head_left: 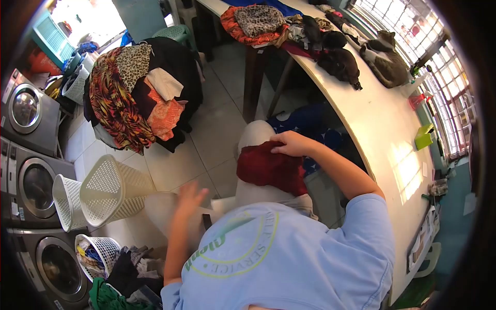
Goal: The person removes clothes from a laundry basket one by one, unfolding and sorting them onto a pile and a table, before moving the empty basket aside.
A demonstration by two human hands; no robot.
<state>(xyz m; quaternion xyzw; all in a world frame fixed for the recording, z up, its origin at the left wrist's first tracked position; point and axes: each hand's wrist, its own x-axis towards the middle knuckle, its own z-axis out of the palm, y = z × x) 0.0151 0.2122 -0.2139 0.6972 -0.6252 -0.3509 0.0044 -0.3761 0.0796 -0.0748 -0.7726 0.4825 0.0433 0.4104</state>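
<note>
A dark red cloth (271, 168) lies bunched over my right thigh. My right hand (289, 143) pinches its upper edge between thumb and fingers. My left hand (192, 198) is raised over my left leg, blurred by motion, with fingers apart and nothing visible in it. My light trousers (254, 133) show under the cloth, and the lower part of the cloth rests near my waist. Left of my left hand stands a tall cream plastic laundry basket (121, 188).
Ahead left is a large heap of clothes (119, 103). Grey front-loading machines (39, 186) line the left side. A long pale table (361, 111) curves along my right, bearing garments (258, 23) and a cat (385, 62). Another filled basket (106, 253) stands lower left.
</note>
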